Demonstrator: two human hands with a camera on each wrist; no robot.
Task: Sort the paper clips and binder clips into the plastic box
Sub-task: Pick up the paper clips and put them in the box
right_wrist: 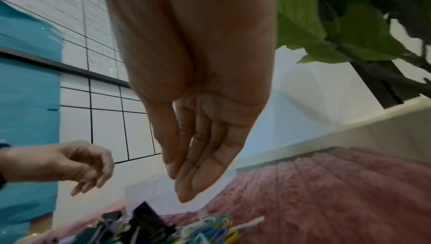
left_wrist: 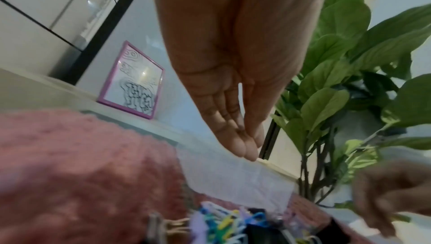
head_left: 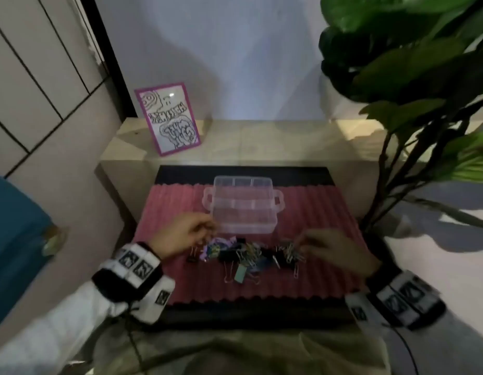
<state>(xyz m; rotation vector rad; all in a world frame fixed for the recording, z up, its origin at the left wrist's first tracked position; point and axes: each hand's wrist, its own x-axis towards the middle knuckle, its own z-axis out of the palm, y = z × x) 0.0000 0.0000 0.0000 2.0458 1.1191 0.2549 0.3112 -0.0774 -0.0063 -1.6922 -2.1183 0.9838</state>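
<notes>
A clear plastic box (head_left: pixel 243 204) with divided compartments stands at the back of the pink ribbed mat (head_left: pixel 329 212). In front of it lies a mixed pile of coloured paper clips (head_left: pixel 251 253) and black binder clips (head_left: pixel 226 257). My left hand (head_left: pixel 210 228) hovers over the pile's left end, its fingers loosely curled and holding nothing. My right hand (head_left: pixel 302 244) hangs over the pile's right end. The right wrist view shows the right hand's fingers (right_wrist: pixel 186 183) straight and together, just above the paper clips (right_wrist: pixel 210 229). In the left wrist view the left fingertips (left_wrist: pixel 247 148) point down, apart from the clips (left_wrist: pixel 221 224).
The mat lies on a black tray (head_left: pixel 235 312) on a pale table. A purple-framed drawing (head_left: pixel 168 117) leans on the ledge at back left. A large leafy plant (head_left: pixel 413 77) overhangs the right side. A teal object (head_left: pixel 15 239) stands at the left.
</notes>
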